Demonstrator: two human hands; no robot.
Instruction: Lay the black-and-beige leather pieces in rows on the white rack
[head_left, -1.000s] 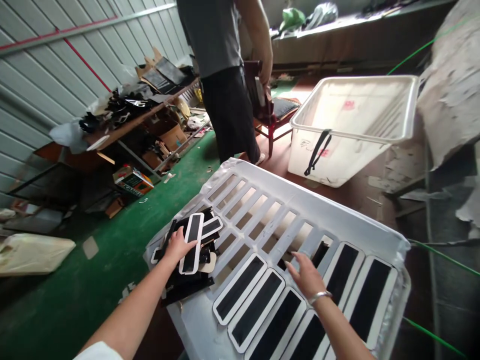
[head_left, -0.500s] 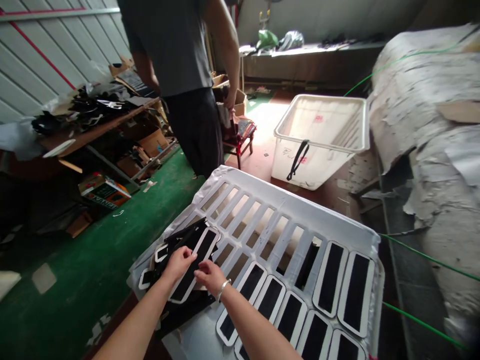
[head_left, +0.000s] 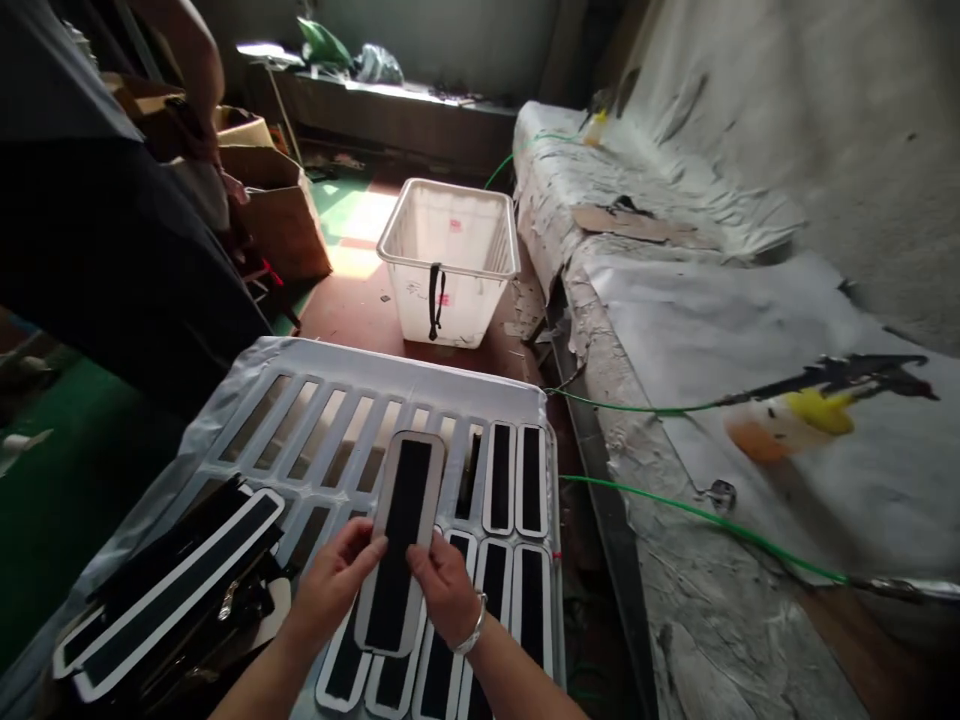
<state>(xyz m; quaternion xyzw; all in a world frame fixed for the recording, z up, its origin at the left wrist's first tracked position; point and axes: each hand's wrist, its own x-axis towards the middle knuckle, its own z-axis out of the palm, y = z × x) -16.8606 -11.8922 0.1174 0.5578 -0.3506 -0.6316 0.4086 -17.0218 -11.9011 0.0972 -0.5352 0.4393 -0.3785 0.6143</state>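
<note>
Both hands hold a long black panel with a pale border and rounded corners (head_left: 403, 540) over the slotted frame. My left hand (head_left: 339, 568) pinches its left edge, thumb on top. My right hand (head_left: 448, 585) closes on its right edge, with a bracelet (head_left: 472, 625) at the wrist. Under them, the plastic-covered slotted frame (head_left: 390, 364) carries several similar panels along its near and right side, such as this panel (head_left: 532, 480). Left of my left hand lies an overlapping pile of black pieces, with a white-bordered panel (head_left: 184, 590) on top.
Past the frame stands a white plastic bin (head_left: 442, 305) with a black strap. A co-worker (head_left: 112, 230) stands at the left by cardboard boxes (head_left: 274, 205). On the right, a paper-covered bench (head_left: 637, 330) bears a spray gun (head_left: 832, 380) and green hoses (head_left: 697, 515).
My hands have lifted a panel off the pile and carried it rightward over the frame. The view has turned right, bringing the bench and spray gun into sight.
</note>
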